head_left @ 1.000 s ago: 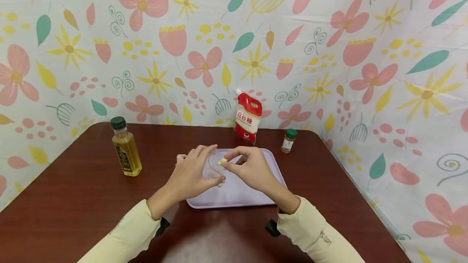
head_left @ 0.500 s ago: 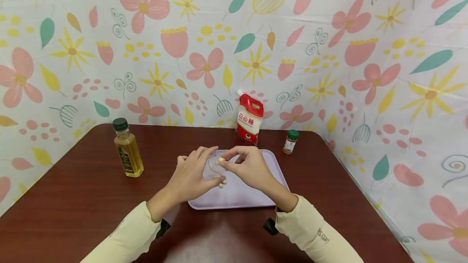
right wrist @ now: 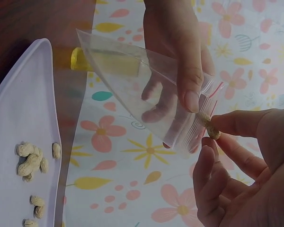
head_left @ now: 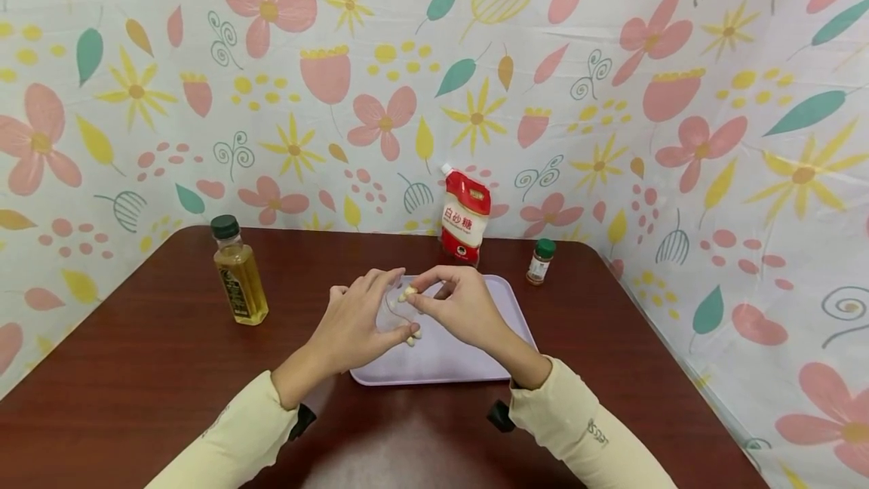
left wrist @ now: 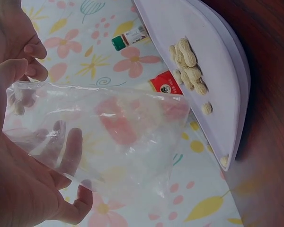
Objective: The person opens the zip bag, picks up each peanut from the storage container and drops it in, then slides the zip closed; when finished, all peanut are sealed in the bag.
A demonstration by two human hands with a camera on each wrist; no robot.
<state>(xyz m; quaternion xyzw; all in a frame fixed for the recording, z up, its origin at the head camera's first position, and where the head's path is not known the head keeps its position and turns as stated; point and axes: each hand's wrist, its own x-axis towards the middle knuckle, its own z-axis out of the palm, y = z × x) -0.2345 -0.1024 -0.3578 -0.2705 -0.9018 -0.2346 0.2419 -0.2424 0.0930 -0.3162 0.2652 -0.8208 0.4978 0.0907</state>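
My left hand (head_left: 356,323) holds a clear zip bag (right wrist: 123,90) near its red-lined mouth, thumb on one side and fingers spread behind the film. Between the thumb and fingertips of my right hand (head_left: 468,312) is a peanut (right wrist: 211,128) in its shell, right at the bag's mouth. No peanuts show in the lower part of the bag (left wrist: 132,127). Both hands are over a pale lilac tray (head_left: 448,364). Several unshelled peanuts (left wrist: 186,53) lie on it in a small heap, with a few loose ones near the rim.
A bottle of yellow oil (head_left: 242,285) with a dark green cap stands on the left of the brown table (head_left: 156,368). Behind the tray are a red and white sugar pouch (head_left: 465,217) and a small green-capped jar (head_left: 540,261). A flower-patterned curtain (head_left: 380,44) hangs beyond the table.
My right hand has shifted slightly left and up with the peanut, closer to the bag's mouth. My left hand keeps its hold on the bag.
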